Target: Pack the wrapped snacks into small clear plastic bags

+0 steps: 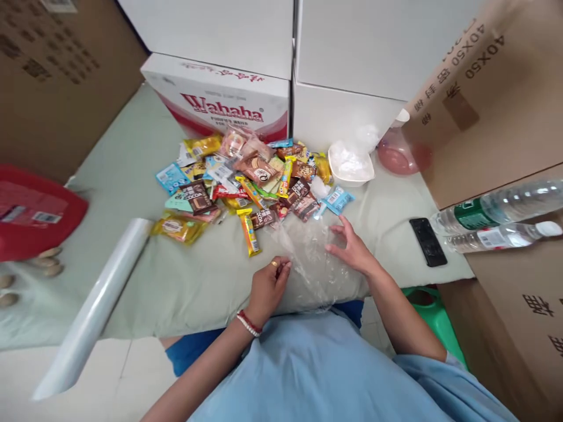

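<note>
A clear plastic bag (314,264) lies spread on the table edge in front of me. My left hand (269,286) is closed in a pinch at the bag's left edge. Over the bag's right side, my right hand (352,247) has its thumb and fingers apart, with nothing held between them. Its fingertips are just below a blue snack packet (338,200). Beyond both hands is a heap of wrapped snacks, with a brown wrapped snack (258,170) on top. A yellow-orange stick packet (249,233) lies at the heap's near side, and a yellow packet (178,227) at its left.
A white bowl (350,164) holding clear plastic stands beside the heap. White cartons, including a Wahaba box (220,99), wall off the back. Left are a plastic roll (94,305) and a red package (39,211); right, a phone (428,241) and bottles (505,205).
</note>
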A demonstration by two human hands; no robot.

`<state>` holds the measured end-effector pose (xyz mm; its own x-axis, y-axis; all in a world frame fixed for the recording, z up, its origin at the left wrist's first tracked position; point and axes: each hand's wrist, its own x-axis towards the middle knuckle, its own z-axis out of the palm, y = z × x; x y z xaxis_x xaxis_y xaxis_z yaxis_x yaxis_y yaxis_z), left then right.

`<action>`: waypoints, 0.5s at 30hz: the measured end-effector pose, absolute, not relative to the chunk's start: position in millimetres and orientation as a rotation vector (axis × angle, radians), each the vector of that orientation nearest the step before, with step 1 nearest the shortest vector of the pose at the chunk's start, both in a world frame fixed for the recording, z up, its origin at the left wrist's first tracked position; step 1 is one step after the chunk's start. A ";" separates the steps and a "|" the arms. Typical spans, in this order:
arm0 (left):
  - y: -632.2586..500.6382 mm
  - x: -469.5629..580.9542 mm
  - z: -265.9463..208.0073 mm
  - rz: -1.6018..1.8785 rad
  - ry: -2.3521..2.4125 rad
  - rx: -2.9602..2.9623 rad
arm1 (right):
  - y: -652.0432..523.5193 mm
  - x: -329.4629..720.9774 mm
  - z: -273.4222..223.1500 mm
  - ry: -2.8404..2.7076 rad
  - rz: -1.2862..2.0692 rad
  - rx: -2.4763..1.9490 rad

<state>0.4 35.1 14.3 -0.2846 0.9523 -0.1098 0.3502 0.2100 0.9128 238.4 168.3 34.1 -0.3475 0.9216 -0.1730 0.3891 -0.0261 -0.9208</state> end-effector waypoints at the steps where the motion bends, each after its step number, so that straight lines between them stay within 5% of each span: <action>1: 32.8 -3.5 16.5 1.074 1.786 1.193 | 173.5 226.7 30.3 -1.732 1.440 -1.359; 10: -18.8 -63.6 14.0 1.121 2.323 0.947 | 153.9 225.4 14.8 -1.518 1.455 -1.499; 15: -21.7 -46.9 52.1 1.362 2.438 1.624 | 129.2 234.5 14.2 -1.593 1.303 -1.560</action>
<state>-46.9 -21.7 52.1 -0.4918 0.7197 0.4901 0.7946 0.1408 0.5906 234.5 129.2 14.2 -0.1734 0.9560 -0.2365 0.4211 -0.1451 -0.8954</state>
